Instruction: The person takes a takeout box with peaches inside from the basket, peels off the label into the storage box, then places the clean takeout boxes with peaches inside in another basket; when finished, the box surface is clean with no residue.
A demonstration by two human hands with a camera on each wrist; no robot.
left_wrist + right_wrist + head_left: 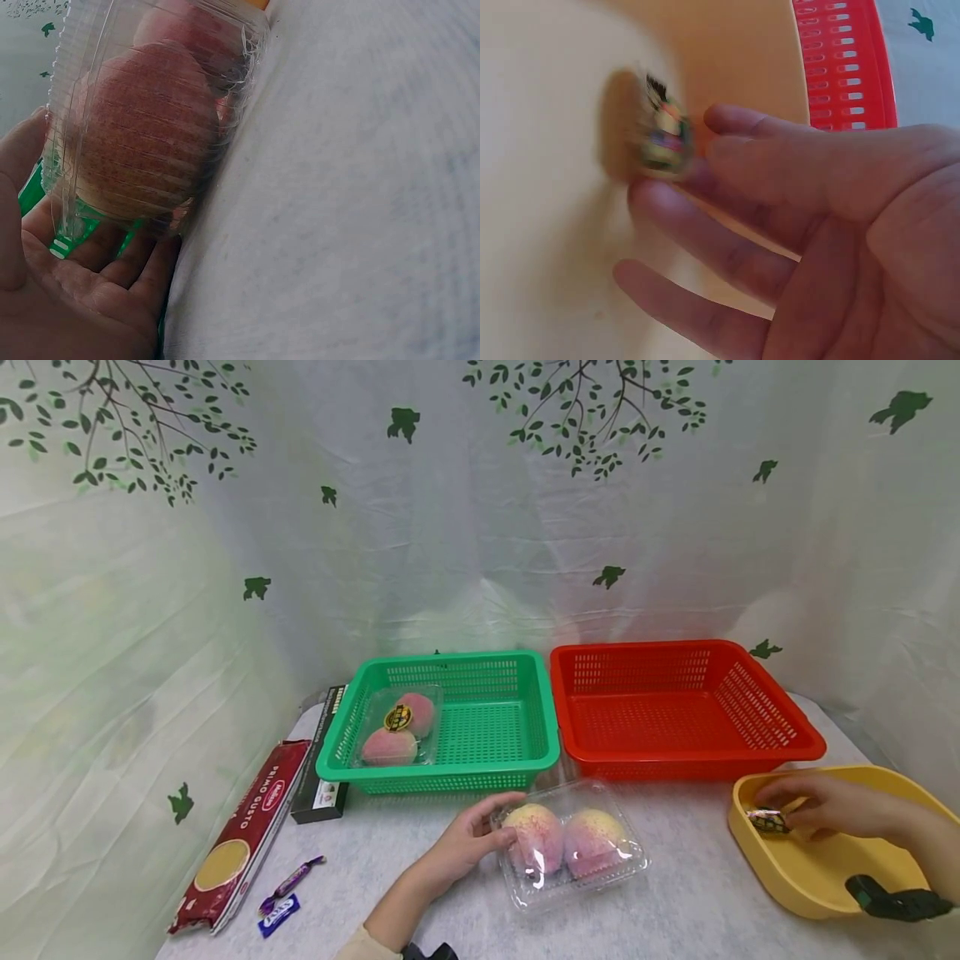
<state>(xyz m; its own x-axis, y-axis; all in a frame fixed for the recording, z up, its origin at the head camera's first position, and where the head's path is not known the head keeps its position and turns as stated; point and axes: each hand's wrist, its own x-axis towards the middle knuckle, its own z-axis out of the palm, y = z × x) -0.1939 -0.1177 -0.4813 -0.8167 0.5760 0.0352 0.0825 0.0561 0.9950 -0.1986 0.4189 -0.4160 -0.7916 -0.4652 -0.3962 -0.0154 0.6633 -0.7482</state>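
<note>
From the head view, your left hand (476,828) grips a clear box (579,889) to its right and your right hand (836,808) is inside a yellow tub (862,864); your left wrist view shows pink buns (142,131) beyond that grip, your right a blurred sweet (664,142) by spread fingertips, contact unclear.

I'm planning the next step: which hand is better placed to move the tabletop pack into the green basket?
Probably the left hand: it touches the pack near the green basket; the right hand is inside the yellow tub.
</note>
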